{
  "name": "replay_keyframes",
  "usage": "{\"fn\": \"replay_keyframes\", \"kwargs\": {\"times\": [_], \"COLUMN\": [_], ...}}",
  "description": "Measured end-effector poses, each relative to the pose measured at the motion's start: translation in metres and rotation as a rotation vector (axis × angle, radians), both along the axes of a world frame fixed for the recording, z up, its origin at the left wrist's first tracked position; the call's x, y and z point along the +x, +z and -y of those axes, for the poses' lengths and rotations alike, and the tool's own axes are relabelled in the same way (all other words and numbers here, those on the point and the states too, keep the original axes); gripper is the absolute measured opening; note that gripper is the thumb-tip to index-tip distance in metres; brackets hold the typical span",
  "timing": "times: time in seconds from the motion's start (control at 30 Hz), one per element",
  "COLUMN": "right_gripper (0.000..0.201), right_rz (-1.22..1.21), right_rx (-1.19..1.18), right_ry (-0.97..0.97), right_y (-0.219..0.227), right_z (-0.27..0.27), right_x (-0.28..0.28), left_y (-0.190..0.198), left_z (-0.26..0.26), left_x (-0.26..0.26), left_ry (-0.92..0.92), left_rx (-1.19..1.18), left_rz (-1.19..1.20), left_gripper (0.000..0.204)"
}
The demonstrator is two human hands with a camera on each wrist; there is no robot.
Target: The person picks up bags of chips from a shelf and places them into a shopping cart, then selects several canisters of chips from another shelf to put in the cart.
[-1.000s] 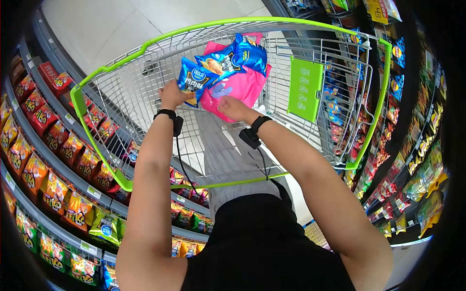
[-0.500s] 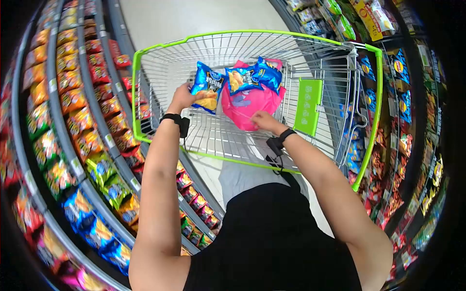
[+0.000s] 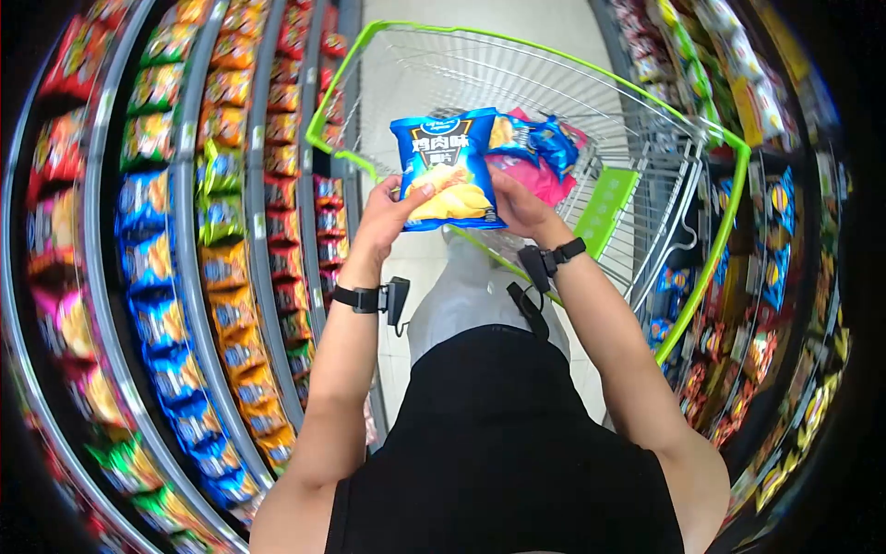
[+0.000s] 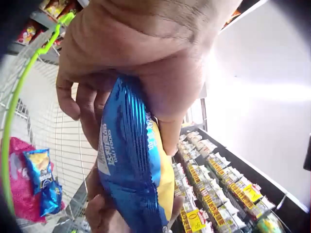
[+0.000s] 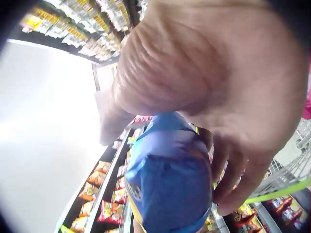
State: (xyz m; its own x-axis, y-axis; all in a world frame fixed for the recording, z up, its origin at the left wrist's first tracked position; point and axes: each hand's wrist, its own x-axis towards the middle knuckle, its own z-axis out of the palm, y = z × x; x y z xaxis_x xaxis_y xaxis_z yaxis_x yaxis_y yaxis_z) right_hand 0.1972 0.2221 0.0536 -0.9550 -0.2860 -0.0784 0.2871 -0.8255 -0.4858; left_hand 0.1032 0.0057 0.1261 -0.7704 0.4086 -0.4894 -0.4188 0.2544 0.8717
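A blue bag of potato chips (image 3: 448,152) is held up in front of the body, its printed front turned toward the head camera. My left hand (image 3: 386,217) grips its lower left side, thumb on the front and fingers behind. On the opposite side my right hand (image 3: 524,205) holds the bag's edge; the right wrist view has thumb and fingers on either side of the blue bag (image 5: 167,189). Further into the shopping cart (image 3: 531,42), more blue chip bags (image 3: 551,146) lie on a pink bag (image 3: 554,187), partly hidden behind the held one.
A green panel (image 3: 609,210) is fixed at the right end of the cart. Shelves of colorful snack bags (image 3: 166,319) line the left side, close to my left arm. Another shelf with blue snack bags (image 3: 780,203) runs along the right.
One blue chip bag has come up out of the cart toward the body. My right hand has moved from over the pink bag to this bag's side. The view has turned, shifting the cart rightward.
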Motion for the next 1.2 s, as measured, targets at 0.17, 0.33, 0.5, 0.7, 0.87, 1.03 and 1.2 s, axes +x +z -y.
{"fn": "replay_keyframes", "kwargs": {"times": [0.17,0.33,0.5,0.7,0.87,1.03,1.2], "right_gripper": [0.078,0.079,0.079,0.075,0.083,0.090,0.084], "right_rz": [0.055,0.163,0.081,-0.238,-0.711,-0.933,-1.005], "right_rx": [0.132,0.145,0.245,0.595,0.666,0.583,0.546], "right_ry": [0.178,0.291,0.373,0.477,0.511,0.647,0.733], "right_y": [0.026,0.051,0.063,0.100,0.146,0.168,0.197], "right_z": [0.049,0.106,0.177,0.323,0.455,0.563,0.641], "right_x": [0.007,0.002,-0.013,-0.026,0.003,0.025,0.054], "left_y": [0.007,0.012,0.017,0.050,0.076,0.109,0.133], "left_z": [0.055,0.117,0.190,0.329,0.431,0.499,0.551], "left_x": [0.046,0.067,0.089,0.144,0.214,0.285,0.345], "left_ry": [0.183,0.292,0.423,0.726,0.984,1.128,1.115], "left_rx": [0.080,0.133,0.159,-0.048,0.026,0.093,0.015], "left_rz": [0.021,0.016,-0.242,-0.423,-0.614,-0.698,-0.876], "left_gripper": [0.039,0.043,0.038,0.049,0.063,0.063,0.081]}}
